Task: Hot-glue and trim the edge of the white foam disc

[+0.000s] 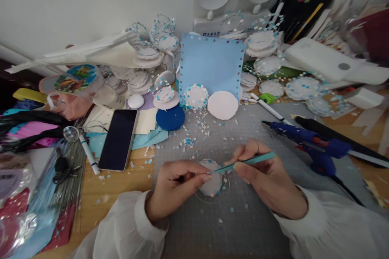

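Note:
My right hand point(261, 174) is closed round a pair of teal tweezers point(258, 159), whose thin tip points left. Thumb and fingertips of my left hand point(182, 182) are pinched together right at that tip; whatever is between them is too small to make out. Below both hands, a white paper disc point(211, 184) edged with small blue and white bits lies on the grey cutting mat point(194, 226). A fine clear thread or wire seems to curve beside the disc. Loose blue and white confetti pieces point(189, 141) are scattered just beyond my hands.
A blue glue gun point(310, 139) lies at right, its cord trailing forward. To the left are a phone point(118, 139), a white pen point(88, 151) and keys point(62, 168). Behind stand a light blue card point(211, 64), a dark blue disc point(170, 117) and several decorated white discs point(196, 97).

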`<state>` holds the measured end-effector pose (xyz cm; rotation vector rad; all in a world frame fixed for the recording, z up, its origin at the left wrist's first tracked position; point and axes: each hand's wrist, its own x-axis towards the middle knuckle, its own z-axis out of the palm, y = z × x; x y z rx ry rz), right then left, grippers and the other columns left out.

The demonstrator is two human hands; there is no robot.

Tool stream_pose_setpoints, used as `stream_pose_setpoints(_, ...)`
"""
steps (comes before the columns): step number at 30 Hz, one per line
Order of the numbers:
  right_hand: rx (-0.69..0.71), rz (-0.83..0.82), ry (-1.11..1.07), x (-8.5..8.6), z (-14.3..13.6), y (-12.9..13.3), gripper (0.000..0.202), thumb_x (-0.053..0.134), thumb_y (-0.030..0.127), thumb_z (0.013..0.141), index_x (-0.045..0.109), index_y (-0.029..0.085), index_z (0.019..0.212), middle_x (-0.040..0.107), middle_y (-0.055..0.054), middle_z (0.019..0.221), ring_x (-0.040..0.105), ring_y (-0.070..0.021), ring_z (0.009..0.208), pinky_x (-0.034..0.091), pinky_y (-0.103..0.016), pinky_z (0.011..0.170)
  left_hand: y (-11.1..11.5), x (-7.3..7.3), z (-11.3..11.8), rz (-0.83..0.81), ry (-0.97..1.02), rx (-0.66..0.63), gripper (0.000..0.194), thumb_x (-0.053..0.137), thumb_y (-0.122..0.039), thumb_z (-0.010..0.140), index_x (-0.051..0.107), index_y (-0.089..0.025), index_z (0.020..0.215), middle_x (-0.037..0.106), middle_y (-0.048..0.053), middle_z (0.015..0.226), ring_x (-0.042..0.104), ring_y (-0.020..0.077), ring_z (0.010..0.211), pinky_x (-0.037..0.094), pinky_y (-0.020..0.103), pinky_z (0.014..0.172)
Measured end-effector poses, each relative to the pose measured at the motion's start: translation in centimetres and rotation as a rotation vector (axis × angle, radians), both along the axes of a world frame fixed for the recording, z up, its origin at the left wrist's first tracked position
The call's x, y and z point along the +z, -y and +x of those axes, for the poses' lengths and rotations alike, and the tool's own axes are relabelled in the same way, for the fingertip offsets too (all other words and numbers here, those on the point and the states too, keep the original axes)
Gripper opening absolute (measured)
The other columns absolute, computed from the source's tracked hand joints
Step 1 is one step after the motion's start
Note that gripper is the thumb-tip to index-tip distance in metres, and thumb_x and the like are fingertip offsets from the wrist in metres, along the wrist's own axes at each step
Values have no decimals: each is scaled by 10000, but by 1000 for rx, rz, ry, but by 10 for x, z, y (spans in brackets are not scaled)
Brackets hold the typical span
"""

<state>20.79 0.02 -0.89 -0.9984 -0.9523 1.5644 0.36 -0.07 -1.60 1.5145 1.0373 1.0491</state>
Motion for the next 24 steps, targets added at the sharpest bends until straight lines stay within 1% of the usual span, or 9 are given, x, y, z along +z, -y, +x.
stream_pose_setpoints(5, -5, -105, -76, 2, -3, 0, 208, 756, 274, 730, 558, 211, 715, 568, 37, 724, 426, -32, 477, 304, -170, 418, 0, 5, 1, 29, 9, -13, 69, 699, -148, 765, 757, -130, 796, 458, -49, 421, 312, 44, 397, 250, 158, 362)
stream_pose_setpoints(9, -3, -140, -111, 2, -5, 1, 229, 761, 287, 725, 545, 209, 709, 562, 43, 719, 417, -29, 483, 301, -172, 428, 1, 8, 1, 61, 1, -20, 87, 673, -119, 773, 753, -128, 805, 460, -48, 429, 320, 43, 397, 258, 155, 365)
stream_pose_setpoints(13, -2, -184, -158, 4, -5, 1, 235, 745, 271, 742, 519, 209, 719, 555, 56, 685, 369, -11, 441, 276, -167, 420, 1, 6, 0, 64, -19, 13, 76, 658, -119, 781, 733, -125, 791, 419, -61, 421, 311, 40, 386, 254, 150, 363)
stream_pose_setpoints(18, -8, -194, -200, 5, -4, -3, 230, 738, 245, 746, 514, 203, 718, 559, 67, 672, 270, 20, 388, 242, -165, 409, 1, 4, 0, 13, -45, 29, 81, 631, -160, 818, 688, -138, 765, 423, -61, 448, 315, 41, 402, 260, 153, 384)
stream_pose_setpoints(21, -11, -210, -209, 5, -4, -4, 226, 737, 252, 748, 518, 204, 722, 569, 66, 676, 268, 22, 385, 248, -170, 420, 1, 5, -1, -16, -51, 33, 100, 615, -192, 840, 660, -147, 763, 455, -52, 482, 345, 47, 423, 281, 153, 402)
stream_pose_setpoints(24, -33, -227, -216, 4, -3, -4, 223, 738, 247, 750, 520, 205, 732, 573, 70, 687, 266, 27, 380, 258, -180, 434, 1, 6, -1, -38, -31, 44, 144, 565, -214, 878, 622, -155, 760, 434, -56, 503, 332, 49, 437, 279, 154, 414)
